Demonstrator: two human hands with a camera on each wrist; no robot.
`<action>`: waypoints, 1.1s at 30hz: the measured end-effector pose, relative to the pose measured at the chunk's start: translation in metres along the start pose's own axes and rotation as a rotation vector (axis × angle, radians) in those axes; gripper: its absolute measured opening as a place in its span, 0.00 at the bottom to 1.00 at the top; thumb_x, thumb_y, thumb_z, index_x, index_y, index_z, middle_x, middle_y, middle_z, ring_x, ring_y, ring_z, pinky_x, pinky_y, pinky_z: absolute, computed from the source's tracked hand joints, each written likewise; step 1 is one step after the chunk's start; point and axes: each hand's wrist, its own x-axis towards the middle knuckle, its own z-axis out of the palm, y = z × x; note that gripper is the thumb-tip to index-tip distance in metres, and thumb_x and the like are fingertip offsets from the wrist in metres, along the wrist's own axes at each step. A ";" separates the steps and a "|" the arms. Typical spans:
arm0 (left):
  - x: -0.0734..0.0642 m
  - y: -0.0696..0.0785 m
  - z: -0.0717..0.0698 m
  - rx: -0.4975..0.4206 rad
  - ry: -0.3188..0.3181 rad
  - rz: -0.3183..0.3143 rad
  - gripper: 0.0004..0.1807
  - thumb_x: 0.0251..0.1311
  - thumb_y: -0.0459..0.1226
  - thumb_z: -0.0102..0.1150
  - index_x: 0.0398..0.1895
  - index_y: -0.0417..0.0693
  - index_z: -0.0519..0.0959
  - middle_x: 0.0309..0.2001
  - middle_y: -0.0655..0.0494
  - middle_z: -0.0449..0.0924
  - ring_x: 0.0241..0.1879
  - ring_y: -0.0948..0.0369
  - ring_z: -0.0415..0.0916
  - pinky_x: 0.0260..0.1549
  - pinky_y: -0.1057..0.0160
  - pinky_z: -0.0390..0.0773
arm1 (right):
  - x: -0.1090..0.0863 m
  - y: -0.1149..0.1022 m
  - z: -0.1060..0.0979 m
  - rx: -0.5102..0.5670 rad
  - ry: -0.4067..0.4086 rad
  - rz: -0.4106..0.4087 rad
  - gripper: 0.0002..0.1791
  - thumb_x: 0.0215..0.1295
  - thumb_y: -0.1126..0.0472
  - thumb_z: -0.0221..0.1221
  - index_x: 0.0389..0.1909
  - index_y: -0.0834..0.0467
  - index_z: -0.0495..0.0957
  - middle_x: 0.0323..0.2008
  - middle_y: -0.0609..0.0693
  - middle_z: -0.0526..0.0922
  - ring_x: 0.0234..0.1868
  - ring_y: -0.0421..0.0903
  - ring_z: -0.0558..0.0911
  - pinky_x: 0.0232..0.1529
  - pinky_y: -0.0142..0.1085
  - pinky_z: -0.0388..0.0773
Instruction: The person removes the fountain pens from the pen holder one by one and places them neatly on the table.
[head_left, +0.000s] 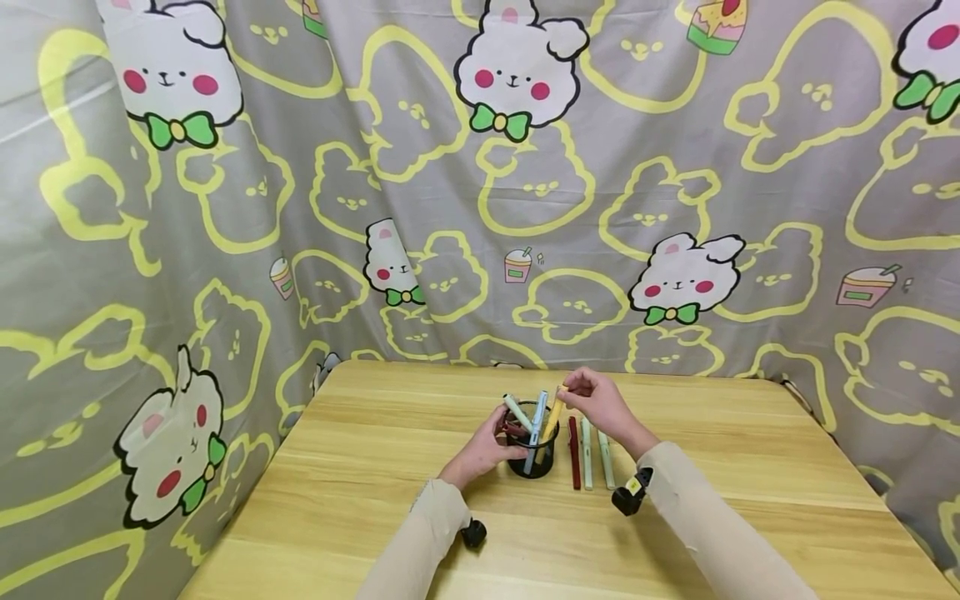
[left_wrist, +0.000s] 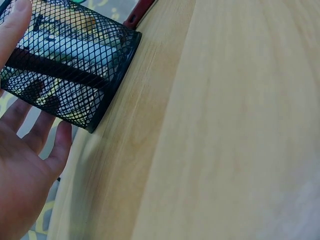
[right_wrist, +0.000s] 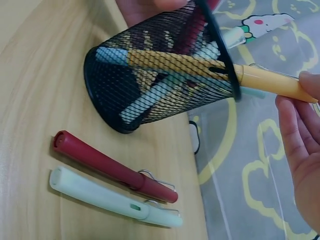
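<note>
A black mesh pen cup (head_left: 542, 467) stands upright on the table, and my left hand (head_left: 480, 452) holds it round its left side. In the left wrist view the thumb lies on one side of the mesh and the fingers on the other. My right hand (head_left: 602, 407) pinches the upper end of a yellow pen (right_wrist: 272, 82), whose lower part is inside the cup. A light blue pen (head_left: 538, 414), a pale green pen (head_left: 516, 409) and a dark red pen (head_left: 513, 429) also lean in it.
Right of the cup, a dark red pen (head_left: 574, 454) and two pale green pens, one nearer (head_left: 587, 458) and one farther right (head_left: 606, 461), lie side by side on the wooden table (head_left: 360, 492). A patterned curtain (head_left: 465, 192) hangs behind and to the left.
</note>
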 end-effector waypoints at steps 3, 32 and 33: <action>0.003 -0.010 -0.001 0.006 0.000 -0.014 0.40 0.51 0.26 0.68 0.66 0.41 0.59 0.52 0.45 0.72 0.49 0.52 0.73 0.42 0.60 0.77 | 0.000 -0.003 -0.006 0.042 0.010 0.009 0.12 0.62 0.62 0.63 0.40 0.66 0.73 0.36 0.57 0.82 0.35 0.56 0.81 0.34 0.36 0.80; -0.003 0.009 0.001 -0.027 -0.014 -0.026 0.42 0.52 0.25 0.66 0.69 0.43 0.57 0.54 0.38 0.70 0.53 0.41 0.69 0.43 0.61 0.76 | -0.005 -0.004 -0.052 0.418 0.225 -0.050 0.08 0.61 0.72 0.60 0.38 0.69 0.71 0.29 0.45 0.82 0.32 0.37 0.82 0.38 0.31 0.80; -0.004 0.009 0.001 -0.027 -0.012 -0.025 0.42 0.52 0.25 0.66 0.69 0.43 0.57 0.54 0.38 0.70 0.53 0.42 0.70 0.42 0.61 0.76 | -0.005 -0.004 -0.053 0.425 0.229 -0.049 0.08 0.61 0.72 0.60 0.38 0.69 0.71 0.29 0.45 0.82 0.32 0.38 0.82 0.38 0.32 0.80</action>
